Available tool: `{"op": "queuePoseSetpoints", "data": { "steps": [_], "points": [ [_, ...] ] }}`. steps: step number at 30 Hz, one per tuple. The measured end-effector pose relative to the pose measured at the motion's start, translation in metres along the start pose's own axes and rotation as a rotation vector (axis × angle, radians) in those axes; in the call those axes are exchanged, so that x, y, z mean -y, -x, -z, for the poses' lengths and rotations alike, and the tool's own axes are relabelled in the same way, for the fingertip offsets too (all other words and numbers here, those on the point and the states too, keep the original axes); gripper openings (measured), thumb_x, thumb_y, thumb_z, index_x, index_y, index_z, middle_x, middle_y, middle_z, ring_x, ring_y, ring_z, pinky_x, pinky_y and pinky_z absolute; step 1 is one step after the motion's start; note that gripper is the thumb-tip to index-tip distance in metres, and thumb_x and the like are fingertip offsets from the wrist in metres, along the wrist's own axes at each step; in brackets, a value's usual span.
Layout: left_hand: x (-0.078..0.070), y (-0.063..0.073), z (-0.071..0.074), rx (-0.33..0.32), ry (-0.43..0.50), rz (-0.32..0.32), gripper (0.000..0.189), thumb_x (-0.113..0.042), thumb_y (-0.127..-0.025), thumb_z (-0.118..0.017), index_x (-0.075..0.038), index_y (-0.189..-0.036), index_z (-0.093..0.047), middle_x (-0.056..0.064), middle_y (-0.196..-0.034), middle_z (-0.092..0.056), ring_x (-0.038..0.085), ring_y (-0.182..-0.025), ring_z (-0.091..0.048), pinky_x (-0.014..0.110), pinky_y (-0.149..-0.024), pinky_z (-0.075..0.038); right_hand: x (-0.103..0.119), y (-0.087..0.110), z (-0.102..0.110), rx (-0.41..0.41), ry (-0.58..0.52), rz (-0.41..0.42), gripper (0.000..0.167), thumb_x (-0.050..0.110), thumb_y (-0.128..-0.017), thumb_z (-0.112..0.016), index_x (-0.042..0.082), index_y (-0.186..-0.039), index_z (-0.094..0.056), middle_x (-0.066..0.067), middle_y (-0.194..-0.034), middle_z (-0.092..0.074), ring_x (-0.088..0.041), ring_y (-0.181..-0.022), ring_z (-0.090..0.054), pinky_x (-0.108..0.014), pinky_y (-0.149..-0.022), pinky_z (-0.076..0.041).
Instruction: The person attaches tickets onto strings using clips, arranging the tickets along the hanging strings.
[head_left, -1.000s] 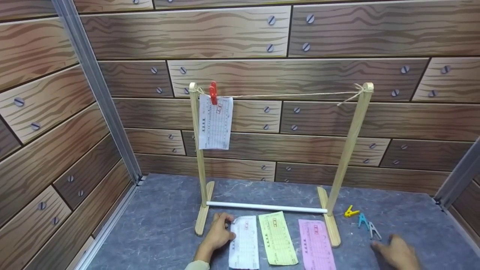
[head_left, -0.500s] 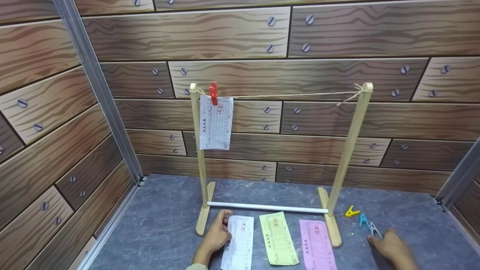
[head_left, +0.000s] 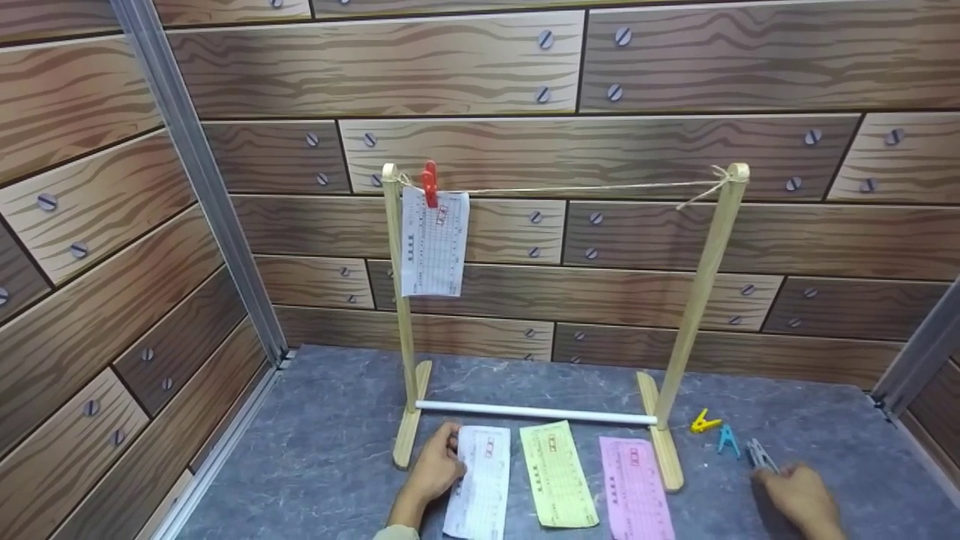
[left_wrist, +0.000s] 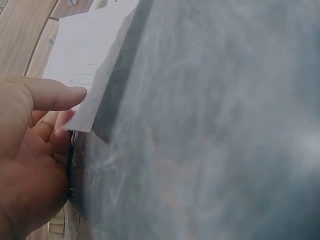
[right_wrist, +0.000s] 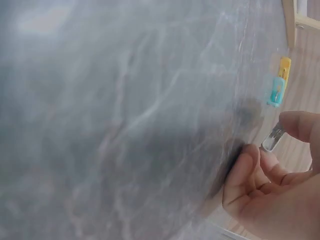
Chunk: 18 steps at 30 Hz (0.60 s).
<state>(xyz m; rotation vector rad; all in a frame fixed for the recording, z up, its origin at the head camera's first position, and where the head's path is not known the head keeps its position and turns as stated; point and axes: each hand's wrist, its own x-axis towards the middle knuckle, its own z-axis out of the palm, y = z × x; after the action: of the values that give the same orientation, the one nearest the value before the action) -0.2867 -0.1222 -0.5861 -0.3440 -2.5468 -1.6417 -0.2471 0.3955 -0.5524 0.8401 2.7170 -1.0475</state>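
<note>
Toward the right edge of the table [head_left: 337, 420], a probably springy grey clip [head_left: 760, 454] is pinched by the right hand [head_left: 801, 493]; leftward, a likely flimsy white slip [head_left: 481, 484] is pinched, sensibly, at its margin by the left hand [head_left: 436, 466].

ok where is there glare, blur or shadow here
Left wrist: the tabletop is blurred, the white slip washed out with faint print. Right wrist: bright glare at upper left, dark shadow by the right hand. Head: the red clip reads clearly.
</note>
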Motion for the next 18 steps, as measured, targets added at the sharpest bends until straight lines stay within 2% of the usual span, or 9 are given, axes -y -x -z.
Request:
{"op": "queuePoseSetpoints", "data": {
  "steps": [3,7,11,14,18],
  "points": [
    [0.001,-0.001,-0.001,-0.011,0.014,-0.009,0.043,0.018,-0.066,-0.055,0.001,-0.106,-0.059,0.006,-0.083,-0.052,0.015,-0.069,-0.045,0.025,-0.061,-0.037,-0.001,0.004,0.002,-0.020,-0.073,-0.012,0.049,0.029,-0.094,-0.059,-0.016,-0.110,-0.046,-0.026,-0.094,-0.056,-0.036,-0.088,-0.057,-0.046,-0.077,-0.048],
    [0.002,-0.002,-0.003,-0.030,0.070,0.013,0.040,0.019,-0.067,-0.056,0.003,-0.104,-0.059,0.005,-0.080,-0.054,0.013,-0.064,-0.045,0.022,-0.056,-0.037,-0.001,0.007,0.004,-0.012,-0.182,0.020,0.050,0.026,-0.094,-0.057,-0.017,-0.115,-0.041,-0.023,-0.087,-0.058,-0.031,-0.077,-0.061,-0.041,-0.065,-0.052],
    [0.001,-0.004,-0.003,-0.038,0.110,0.049,0.038,0.019,-0.072,-0.059,0.004,-0.106,-0.060,0.005,-0.081,-0.054,0.013,-0.064,-0.046,0.022,-0.056,-0.039,0.002,0.008,0.006,0.027,-0.337,0.053,0.058,0.025,-0.096,-0.058,-0.018,-0.126,-0.033,-0.019,-0.084,-0.063,-0.025,-0.070,-0.066,-0.041,-0.061,-0.056],
    [0.001,-0.004,-0.002,-0.036,0.127,0.049,0.036,0.019,-0.073,-0.059,0.005,-0.105,-0.060,0.005,-0.080,-0.054,0.012,-0.063,-0.046,0.022,-0.055,-0.039,0.009,0.010,0.008,0.057,-0.472,0.070,0.062,0.026,-0.096,-0.061,-0.016,-0.131,-0.032,-0.014,-0.085,-0.065,-0.023,-0.069,-0.068,-0.041,-0.063,-0.058],
    [0.000,-0.005,-0.003,-0.054,0.107,0.047,0.027,0.017,-0.075,-0.061,0.004,-0.099,-0.060,0.003,-0.079,-0.052,0.012,-0.064,-0.046,0.023,-0.059,-0.040,0.022,0.017,0.013,0.100,-0.638,0.120,0.058,0.024,-0.096,-0.066,-0.010,-0.132,-0.035,0.000,-0.085,-0.065,-0.019,-0.071,-0.070,-0.039,-0.066,-0.059]
  ]
}}
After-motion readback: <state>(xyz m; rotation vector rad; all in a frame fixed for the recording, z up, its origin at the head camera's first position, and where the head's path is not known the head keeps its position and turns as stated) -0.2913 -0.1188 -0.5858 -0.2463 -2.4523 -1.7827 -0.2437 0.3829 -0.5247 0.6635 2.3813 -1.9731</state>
